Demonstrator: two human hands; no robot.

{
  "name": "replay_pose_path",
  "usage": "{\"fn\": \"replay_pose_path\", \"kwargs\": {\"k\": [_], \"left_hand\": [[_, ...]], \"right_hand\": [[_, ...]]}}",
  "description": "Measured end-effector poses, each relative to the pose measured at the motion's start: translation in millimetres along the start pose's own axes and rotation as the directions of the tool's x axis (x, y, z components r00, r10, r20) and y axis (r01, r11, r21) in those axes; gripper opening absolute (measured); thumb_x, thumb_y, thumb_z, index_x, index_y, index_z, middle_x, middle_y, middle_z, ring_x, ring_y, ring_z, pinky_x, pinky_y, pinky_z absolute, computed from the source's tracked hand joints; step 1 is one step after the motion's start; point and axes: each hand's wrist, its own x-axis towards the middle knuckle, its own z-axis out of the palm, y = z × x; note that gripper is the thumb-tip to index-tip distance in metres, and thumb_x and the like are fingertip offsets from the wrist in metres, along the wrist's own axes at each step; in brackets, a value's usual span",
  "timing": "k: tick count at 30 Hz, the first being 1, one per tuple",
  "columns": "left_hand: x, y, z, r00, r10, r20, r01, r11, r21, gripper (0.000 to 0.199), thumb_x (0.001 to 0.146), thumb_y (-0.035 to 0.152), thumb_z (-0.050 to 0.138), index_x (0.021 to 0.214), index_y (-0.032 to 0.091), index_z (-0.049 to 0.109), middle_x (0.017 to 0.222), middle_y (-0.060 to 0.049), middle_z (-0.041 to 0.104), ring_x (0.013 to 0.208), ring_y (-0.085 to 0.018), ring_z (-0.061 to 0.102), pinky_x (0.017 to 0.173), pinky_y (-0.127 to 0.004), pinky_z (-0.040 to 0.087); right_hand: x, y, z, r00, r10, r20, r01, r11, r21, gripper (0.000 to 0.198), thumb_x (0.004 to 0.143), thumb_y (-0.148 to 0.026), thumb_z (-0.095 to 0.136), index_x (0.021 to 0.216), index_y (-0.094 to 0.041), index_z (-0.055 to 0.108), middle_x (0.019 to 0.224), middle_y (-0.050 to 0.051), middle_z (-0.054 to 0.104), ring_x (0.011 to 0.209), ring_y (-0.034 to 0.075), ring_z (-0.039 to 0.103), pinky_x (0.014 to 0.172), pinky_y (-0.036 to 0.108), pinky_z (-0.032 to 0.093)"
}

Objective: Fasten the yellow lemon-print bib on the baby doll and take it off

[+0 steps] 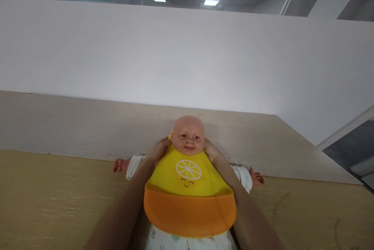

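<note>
A baby doll point(189, 127) in white printed clothes lies face up, its arms spread to both sides. Over its chest is a yellow bib point(187, 179) with a citrus-slice print and an orange catch pocket at the bottom. My left hand point(160, 149) is closed at the bib's neck strap, on the left of the doll's neck, where a bit of yellow strap shows by the ear. On the other side, my right hand point(210, 151) reaches behind the neck at the bib's other edge. Its fingertips are hidden behind the doll's head, so what they hold cannot be seen.
The doll rests on a wooden table point(58, 199) with a lighter board strip point(73, 125) along its back. Behind stands a white partition wall point(175, 55), with glass above it. At the right, the table edge slants toward a dark floor area.
</note>
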Motion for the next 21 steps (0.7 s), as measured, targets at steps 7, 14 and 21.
{"fn": "replay_pose_path", "kwargs": {"k": [7, 14, 21], "left_hand": [[0.8, 0.6, -0.9, 0.987, 0.145, -0.07, -0.145, 0.989, 0.002, 0.032, 0.053, 0.021, 0.075, 0.082, 0.018, 0.062, 0.08, -0.003, 0.073, 0.089, -0.025, 0.067, 0.073, -0.032, 0.052], [6.5, 1.5, -7.8, 0.955, 0.24, -0.175, -0.242, 0.97, 0.009, 0.038, 0.042, 0.009, 0.072, 0.073, 0.021, 0.053, 0.067, 0.007, 0.068, 0.063, -0.012, 0.063, 0.056, -0.019, 0.044], [3.3, 4.2, -7.7, 0.954, 0.224, -0.198, -0.209, 0.973, 0.094, 0.08, 0.052, 0.003, 0.067, 0.127, 0.024, 0.048, 0.073, 0.004, 0.07, 0.069, -0.017, 0.066, 0.058, -0.022, 0.046]], "right_hand": [[-4.0, -2.1, 1.6, 0.999, -0.053, -0.014, 0.053, 0.998, 0.031, 0.018, 0.051, -0.02, 0.072, 0.069, -0.017, 0.067, 0.071, 0.005, 0.072, 0.075, 0.024, 0.066, 0.074, 0.035, 0.051], [1.5, 4.9, -6.9, 0.997, -0.074, -0.01, 0.074, 0.997, 0.013, 0.017, 0.054, -0.024, 0.072, 0.069, -0.018, 0.066, 0.069, 0.005, 0.071, 0.075, 0.024, 0.067, 0.072, 0.035, 0.052], [3.2, 4.2, -6.9, 0.999, -0.045, 0.003, 0.046, 0.998, -0.035, 0.022, 0.058, -0.031, 0.07, 0.077, -0.018, 0.067, 0.073, 0.004, 0.072, 0.08, 0.024, 0.067, 0.073, 0.035, 0.052]]}}
